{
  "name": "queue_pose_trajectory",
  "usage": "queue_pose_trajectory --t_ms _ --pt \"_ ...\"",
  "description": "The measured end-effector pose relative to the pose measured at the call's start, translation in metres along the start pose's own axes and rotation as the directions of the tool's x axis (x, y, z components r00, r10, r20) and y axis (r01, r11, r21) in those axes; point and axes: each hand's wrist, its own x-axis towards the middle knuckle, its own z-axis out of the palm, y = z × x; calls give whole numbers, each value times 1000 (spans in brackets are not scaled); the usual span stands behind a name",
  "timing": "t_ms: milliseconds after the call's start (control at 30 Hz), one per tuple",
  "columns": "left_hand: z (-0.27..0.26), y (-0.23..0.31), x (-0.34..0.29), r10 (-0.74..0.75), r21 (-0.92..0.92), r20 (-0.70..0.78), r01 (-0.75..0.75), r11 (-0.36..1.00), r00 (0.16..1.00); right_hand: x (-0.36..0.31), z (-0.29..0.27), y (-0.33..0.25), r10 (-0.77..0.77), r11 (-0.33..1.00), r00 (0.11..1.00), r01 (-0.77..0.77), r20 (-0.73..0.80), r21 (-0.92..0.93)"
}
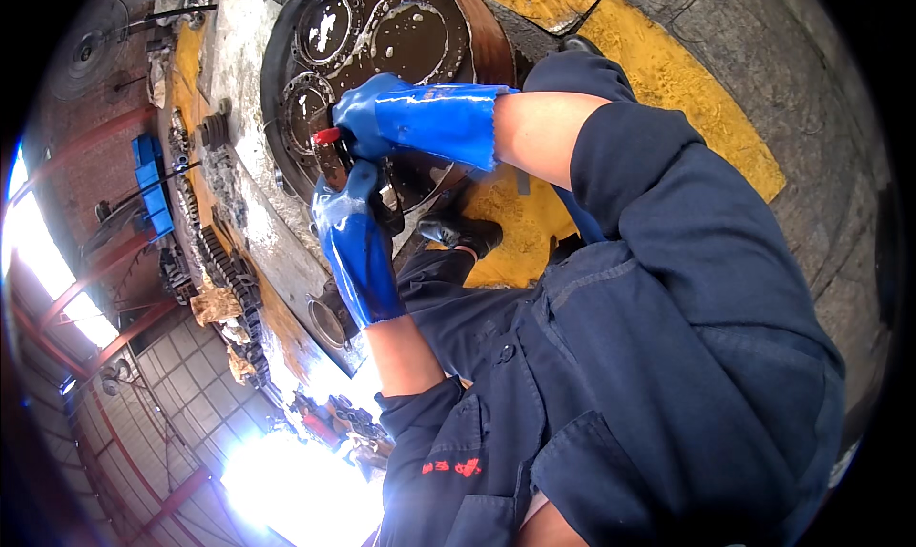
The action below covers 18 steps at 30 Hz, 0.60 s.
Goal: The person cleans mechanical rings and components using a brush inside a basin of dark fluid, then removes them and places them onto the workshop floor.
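Observation:
A large round tub (489, 32) holds dark oily liquid. Several ring-shaped metal parts, one being a wide ring (417, 34), lie in it with foam specks on and around them. Over its near side, my right hand (361, 118), in a blue rubber glove, is closed round a red-ended tool (327, 136); most of the tool is hidden by the glove. Just below it, my left hand (348, 218), gloved the same way, is closed at the tub's rim beside a dark piece (389, 208). What its fingers hold is hidden.
Left of the tub runs a worn metal bench (250, 165) with a row of dark toothed parts (227, 266) beyond it. A round metal ring (329, 320) lies near its close end. Yellow floor plates (668, 80) and my shoe (463, 230) are beside the tub.

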Motion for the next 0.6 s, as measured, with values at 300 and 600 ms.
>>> queue_pose_trajectory --t_ms 300,600 --pt "1 -4 2 108 -37 3 -107 994 994 -2 -11 -9 29 999 998 -27 60 -27" --pt "-4 -2 3 22 -3 54 -22 1000 998 -1 -12 -7 56 998 992 -53 116 -31"
